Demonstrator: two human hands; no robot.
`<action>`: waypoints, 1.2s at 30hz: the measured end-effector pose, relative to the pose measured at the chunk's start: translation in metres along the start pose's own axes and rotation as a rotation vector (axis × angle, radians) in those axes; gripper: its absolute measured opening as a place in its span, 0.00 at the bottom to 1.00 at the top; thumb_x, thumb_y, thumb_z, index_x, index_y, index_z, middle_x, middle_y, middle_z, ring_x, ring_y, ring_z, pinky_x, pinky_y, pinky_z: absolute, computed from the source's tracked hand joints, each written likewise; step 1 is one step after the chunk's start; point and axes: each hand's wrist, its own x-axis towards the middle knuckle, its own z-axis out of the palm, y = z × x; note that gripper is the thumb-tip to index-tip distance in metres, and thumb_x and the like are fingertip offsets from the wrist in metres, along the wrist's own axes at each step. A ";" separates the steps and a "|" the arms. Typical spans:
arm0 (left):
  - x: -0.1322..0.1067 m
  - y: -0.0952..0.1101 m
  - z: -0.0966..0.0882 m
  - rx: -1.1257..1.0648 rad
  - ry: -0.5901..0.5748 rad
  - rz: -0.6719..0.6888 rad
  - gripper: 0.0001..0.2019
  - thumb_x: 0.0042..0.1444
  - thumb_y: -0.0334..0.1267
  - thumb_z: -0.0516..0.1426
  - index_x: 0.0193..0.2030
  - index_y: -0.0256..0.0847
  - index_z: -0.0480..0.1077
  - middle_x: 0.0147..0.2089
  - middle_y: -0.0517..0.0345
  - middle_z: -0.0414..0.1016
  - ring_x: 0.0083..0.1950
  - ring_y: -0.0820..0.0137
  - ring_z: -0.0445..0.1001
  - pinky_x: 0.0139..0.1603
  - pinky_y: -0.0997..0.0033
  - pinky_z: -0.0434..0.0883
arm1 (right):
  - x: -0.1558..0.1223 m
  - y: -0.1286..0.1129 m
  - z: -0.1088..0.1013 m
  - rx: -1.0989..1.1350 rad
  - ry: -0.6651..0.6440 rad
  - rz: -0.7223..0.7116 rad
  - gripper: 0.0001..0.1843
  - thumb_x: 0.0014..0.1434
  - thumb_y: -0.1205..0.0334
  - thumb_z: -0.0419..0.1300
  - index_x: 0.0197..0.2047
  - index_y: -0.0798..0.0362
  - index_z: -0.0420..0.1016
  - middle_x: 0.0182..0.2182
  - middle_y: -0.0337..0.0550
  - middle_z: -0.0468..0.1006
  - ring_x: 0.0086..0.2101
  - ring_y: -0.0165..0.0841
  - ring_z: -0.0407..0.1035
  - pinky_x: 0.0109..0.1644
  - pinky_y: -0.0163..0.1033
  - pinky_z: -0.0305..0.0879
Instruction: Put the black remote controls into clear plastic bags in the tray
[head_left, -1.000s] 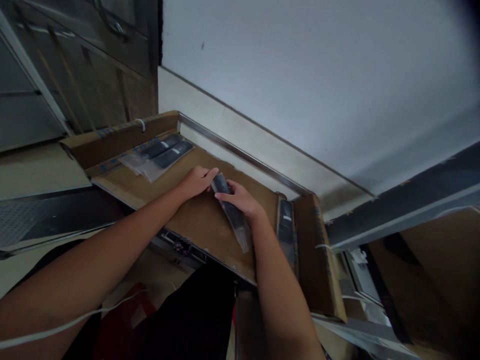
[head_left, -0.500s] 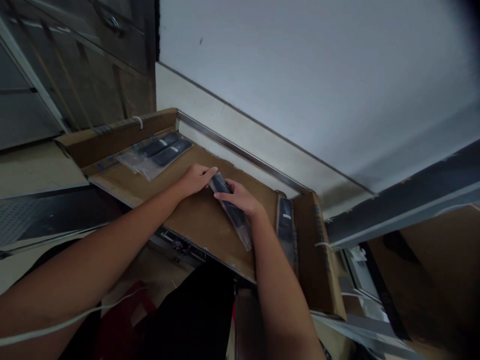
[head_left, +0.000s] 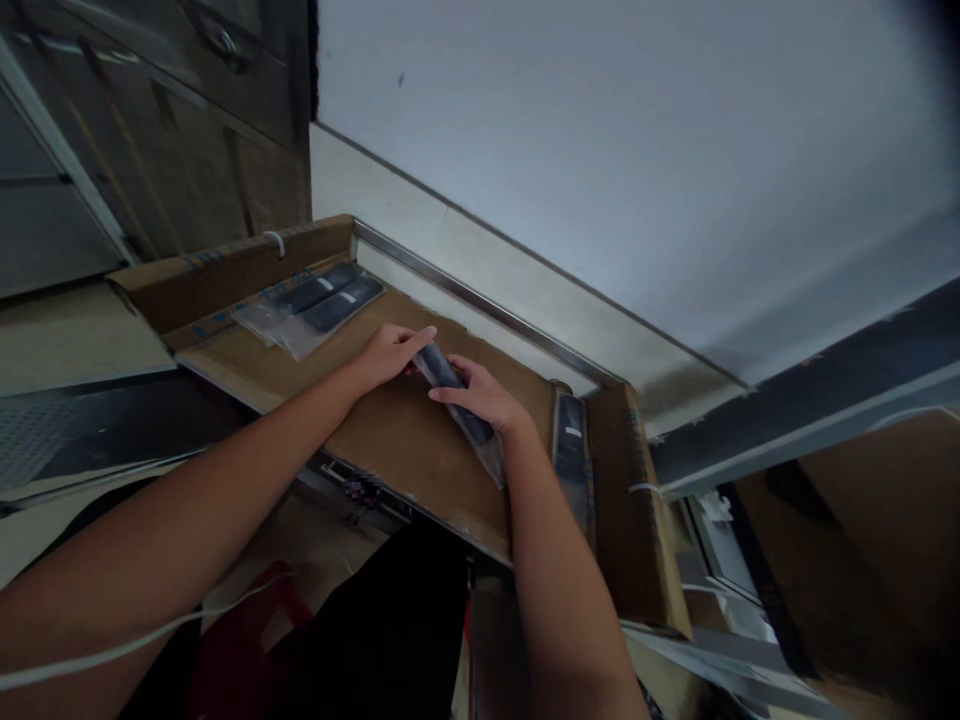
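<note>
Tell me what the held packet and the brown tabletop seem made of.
Held packet: probably glossy plastic, see-through at its near end; its dark contents are too dim to tell. Brown tabletop: apparently matt cardboard, from its dull face and folded sides.

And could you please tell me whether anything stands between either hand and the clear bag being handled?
Nothing visible does: the left hand holds the clear bag near its far end, and the right hand holds it near the middle.
</note>
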 end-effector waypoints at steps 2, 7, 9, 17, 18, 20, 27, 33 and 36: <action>0.000 0.000 -0.001 0.003 -0.032 -0.011 0.26 0.60 0.57 0.55 0.22 0.38 0.71 0.17 0.59 0.68 0.18 0.76 0.63 0.20 0.75 0.60 | 0.000 -0.001 0.000 -0.031 0.021 -0.039 0.24 0.48 0.58 0.72 0.50 0.50 0.78 0.44 0.41 0.80 0.44 0.36 0.72 0.55 0.44 0.67; 0.000 -0.002 -0.005 0.098 -0.097 0.036 0.25 0.61 0.55 0.55 0.19 0.39 0.68 0.17 0.59 0.68 0.19 0.76 0.64 0.22 0.75 0.60 | -0.002 0.002 -0.004 -0.186 0.163 -0.095 0.24 0.45 0.64 0.70 0.49 0.47 0.80 0.45 0.39 0.81 0.46 0.37 0.73 0.60 0.47 0.63; 0.000 -0.003 -0.005 0.120 -0.103 0.064 0.26 0.62 0.56 0.54 0.20 0.39 0.68 0.18 0.59 0.67 0.20 0.76 0.64 0.23 0.75 0.60 | -0.003 0.004 -0.004 -0.213 0.183 -0.117 0.26 0.46 0.64 0.69 0.51 0.46 0.79 0.46 0.39 0.81 0.47 0.38 0.73 0.61 0.48 0.62; -0.007 0.000 0.002 0.191 0.085 0.138 0.27 0.66 0.58 0.47 0.23 0.40 0.65 0.18 0.62 0.64 0.23 0.73 0.64 0.25 0.72 0.58 | -0.006 -0.003 0.009 -0.448 0.276 -0.151 0.34 0.52 0.65 0.66 0.62 0.41 0.72 0.52 0.44 0.79 0.51 0.47 0.70 0.63 0.53 0.59; -0.006 0.000 0.002 0.223 0.121 0.170 0.27 0.66 0.57 0.48 0.23 0.40 0.65 0.19 0.62 0.64 0.25 0.73 0.64 0.27 0.72 0.58 | -0.006 -0.004 0.013 -0.521 0.272 -0.153 0.34 0.53 0.64 0.65 0.64 0.42 0.70 0.52 0.46 0.78 0.51 0.47 0.70 0.62 0.52 0.60; -0.005 -0.001 0.002 0.273 0.198 0.228 0.26 0.65 0.56 0.49 0.23 0.40 0.64 0.21 0.62 0.63 0.26 0.73 0.63 0.28 0.71 0.56 | -0.005 -0.007 0.020 -0.688 0.228 -0.153 0.35 0.57 0.62 0.63 0.67 0.43 0.66 0.52 0.50 0.77 0.51 0.47 0.70 0.60 0.51 0.63; 0.002 -0.006 0.000 0.328 0.294 0.258 0.25 0.65 0.53 0.51 0.20 0.41 0.57 0.20 0.65 0.53 0.25 0.74 0.56 0.28 0.68 0.51 | -0.008 -0.016 0.027 -1.003 0.181 -0.125 0.33 0.63 0.59 0.57 0.71 0.50 0.58 0.51 0.52 0.76 0.50 0.44 0.70 0.54 0.46 0.67; 0.005 -0.010 -0.002 0.351 0.235 0.271 0.24 0.65 0.51 0.49 0.21 0.42 0.57 0.20 0.64 0.56 0.25 0.73 0.57 0.28 0.68 0.52 | -0.007 -0.010 0.026 -1.044 0.175 -0.133 0.33 0.65 0.57 0.55 0.71 0.50 0.57 0.52 0.53 0.75 0.52 0.44 0.69 0.55 0.46 0.66; 0.006 -0.011 -0.002 0.359 0.220 0.257 0.24 0.65 0.51 0.48 0.21 0.42 0.58 0.20 0.64 0.57 0.25 0.73 0.57 0.28 0.68 0.52 | -0.006 -0.007 0.026 -1.030 0.177 -0.147 0.32 0.64 0.58 0.56 0.70 0.51 0.58 0.53 0.52 0.75 0.52 0.44 0.69 0.55 0.47 0.66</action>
